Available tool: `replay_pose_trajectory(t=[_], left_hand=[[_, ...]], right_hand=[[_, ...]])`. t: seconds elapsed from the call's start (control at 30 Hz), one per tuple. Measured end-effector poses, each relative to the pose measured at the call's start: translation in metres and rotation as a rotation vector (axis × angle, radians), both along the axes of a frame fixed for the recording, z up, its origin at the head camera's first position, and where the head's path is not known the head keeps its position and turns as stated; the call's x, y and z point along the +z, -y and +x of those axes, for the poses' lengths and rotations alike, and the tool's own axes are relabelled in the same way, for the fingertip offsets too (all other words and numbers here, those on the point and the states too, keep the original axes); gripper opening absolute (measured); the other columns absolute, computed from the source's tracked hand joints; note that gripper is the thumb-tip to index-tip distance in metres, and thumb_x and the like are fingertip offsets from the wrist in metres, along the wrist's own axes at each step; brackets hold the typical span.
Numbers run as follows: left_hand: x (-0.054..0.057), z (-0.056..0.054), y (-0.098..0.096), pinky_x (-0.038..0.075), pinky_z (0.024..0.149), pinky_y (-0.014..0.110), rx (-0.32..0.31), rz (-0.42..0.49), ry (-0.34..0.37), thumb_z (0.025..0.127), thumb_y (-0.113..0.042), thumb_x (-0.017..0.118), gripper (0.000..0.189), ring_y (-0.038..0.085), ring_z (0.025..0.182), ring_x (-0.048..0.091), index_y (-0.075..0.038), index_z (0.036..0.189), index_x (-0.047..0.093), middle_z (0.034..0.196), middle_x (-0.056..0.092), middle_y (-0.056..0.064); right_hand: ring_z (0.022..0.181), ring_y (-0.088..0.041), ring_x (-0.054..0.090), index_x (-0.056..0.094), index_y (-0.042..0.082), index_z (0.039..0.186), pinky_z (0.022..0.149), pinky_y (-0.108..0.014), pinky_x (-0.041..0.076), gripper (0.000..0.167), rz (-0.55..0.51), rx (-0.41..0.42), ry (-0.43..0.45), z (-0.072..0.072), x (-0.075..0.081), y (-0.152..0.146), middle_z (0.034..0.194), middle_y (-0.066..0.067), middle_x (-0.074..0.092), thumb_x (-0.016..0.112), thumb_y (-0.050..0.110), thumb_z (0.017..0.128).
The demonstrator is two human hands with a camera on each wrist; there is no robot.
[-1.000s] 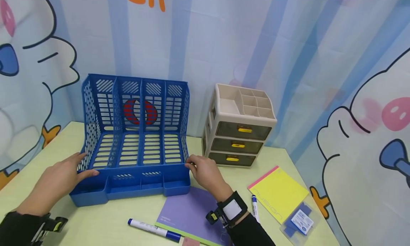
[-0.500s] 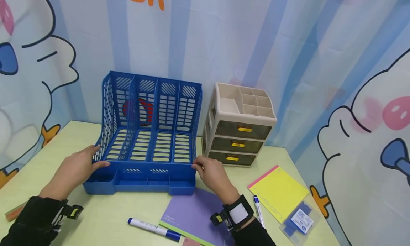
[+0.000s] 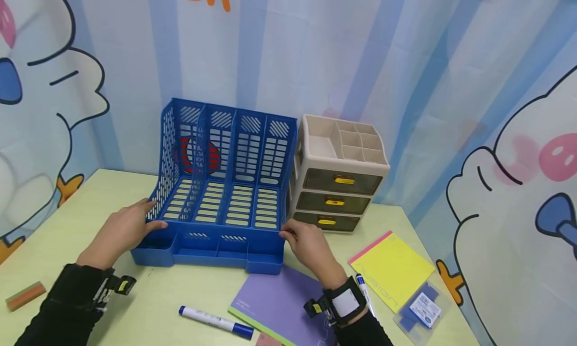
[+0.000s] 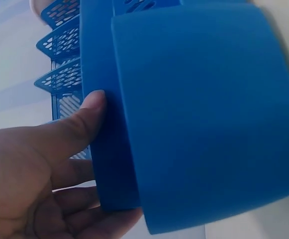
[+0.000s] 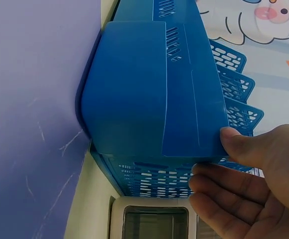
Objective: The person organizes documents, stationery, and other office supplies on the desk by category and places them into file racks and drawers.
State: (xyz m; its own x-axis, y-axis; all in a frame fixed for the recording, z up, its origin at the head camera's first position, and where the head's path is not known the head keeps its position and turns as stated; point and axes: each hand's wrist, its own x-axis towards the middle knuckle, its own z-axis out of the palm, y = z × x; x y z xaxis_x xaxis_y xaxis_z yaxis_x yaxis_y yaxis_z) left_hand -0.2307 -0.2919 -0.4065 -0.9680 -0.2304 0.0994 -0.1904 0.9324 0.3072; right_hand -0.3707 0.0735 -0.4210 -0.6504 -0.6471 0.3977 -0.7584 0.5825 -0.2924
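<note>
A blue plastic file rack point(image 3: 216, 246) with upright dividers and a front tray stands on the table. My left hand point(image 3: 118, 234) holds its front left corner. In the left wrist view the thumb lies over the rack's front wall, with the fingers round its side. At the front right corner, my right hand point(image 3: 310, 245) pinches the rim. The right wrist view shows the thumb on the front face and the fingertips point(image 5: 199, 184) against the slotted side. The rack's right side is close beside a beige drawer organizer point(image 3: 342, 158); whether they touch, I cannot tell.
A purple notebook point(image 3: 275, 301) lies at the rack's front right, with a blue-capped marker point(image 3: 216, 322) beside it. To the right are a yellow notebook point(image 3: 392, 271), another marker point(image 3: 364, 291) and a clear case point(image 3: 419, 311). A small brown block point(image 3: 25, 296) lies far left.
Both hands have moved the file rack to the right, up close to the drawer organizer. Its front has turned slightly. The brown block at the left has come into view.
</note>
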Motion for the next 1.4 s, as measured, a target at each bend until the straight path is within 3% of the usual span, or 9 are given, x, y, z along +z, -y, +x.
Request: replay_pose_trajectory(t=[0.33,0.6,0.77,1.0,1.17,1.4], left_hand=[[0.001,-0.002,0.0,0.036,0.095,0.067,0.01,0.048,0.012,0.093,-0.031,0.068,0.072,0.058,0.122,0.039,0.016,0.139,0.039,0.138,0.037,0.042],[0.0,0.004,-0.003,0.036,0.095,0.068,0.009,0.054,-0.006,0.092,-0.032,0.069,0.073,0.058,0.124,0.038,0.014,0.14,0.04,0.138,0.037,0.042],[0.006,0.005,-0.011,0.032,0.098,0.069,-0.021,0.039,-0.036,0.091,-0.036,0.069,0.076,0.058,0.126,0.034,0.011,0.142,0.039,0.14,0.034,0.041],[0.013,0.006,-0.041,0.032,0.102,0.065,-0.197,-0.053,-0.152,0.089,-0.033,0.072,0.068,0.055,0.128,0.037,0.006,0.14,0.048,0.142,0.04,0.034],[0.012,0.008,-0.067,0.036,0.102,0.061,-0.32,-0.047,-0.212,0.089,-0.033,0.073,0.064,0.049,0.128,0.041,0.0,0.14,0.051,0.141,0.046,0.028],[0.005,0.009,-0.099,0.041,0.101,0.055,-0.456,-0.08,-0.221,0.089,-0.035,0.072,0.062,0.042,0.126,0.047,-0.004,0.139,0.054,0.139,0.051,0.021]], right_hand=[[0.07,-0.007,0.057,0.071,0.012,0.103,0.062,-0.025,0.049,0.012,-0.037,0.026,0.012,0.003,-0.007,-0.002,0.089,0.003,0.07,0.065,0.02,0.096],[0.088,-0.017,0.066,0.069,0.012,0.114,0.073,-0.034,0.055,0.022,0.013,0.04,0.013,0.003,-0.003,-0.008,0.105,-0.003,0.071,0.064,0.023,0.097],[0.101,-0.024,0.066,0.062,0.011,0.126,0.082,-0.042,0.054,0.035,0.03,0.009,0.06,0.003,0.004,-0.014,0.117,-0.006,0.069,0.066,0.027,0.096],[0.106,-0.028,0.064,0.059,0.012,0.132,0.087,-0.046,0.052,0.047,0.154,-0.053,0.151,0.007,0.012,-0.023,0.123,-0.008,0.066,0.07,0.033,0.092],[0.11,-0.03,0.063,0.06,0.009,0.132,0.09,-0.047,0.05,0.051,0.238,-0.051,0.166,0.008,0.012,-0.03,0.126,-0.009,0.064,0.073,0.034,0.089],[0.107,-0.032,0.063,0.06,0.007,0.13,0.09,-0.049,0.049,0.053,0.309,-0.015,0.234,0.011,0.006,-0.04,0.119,-0.013,0.067,0.075,0.035,0.087]])
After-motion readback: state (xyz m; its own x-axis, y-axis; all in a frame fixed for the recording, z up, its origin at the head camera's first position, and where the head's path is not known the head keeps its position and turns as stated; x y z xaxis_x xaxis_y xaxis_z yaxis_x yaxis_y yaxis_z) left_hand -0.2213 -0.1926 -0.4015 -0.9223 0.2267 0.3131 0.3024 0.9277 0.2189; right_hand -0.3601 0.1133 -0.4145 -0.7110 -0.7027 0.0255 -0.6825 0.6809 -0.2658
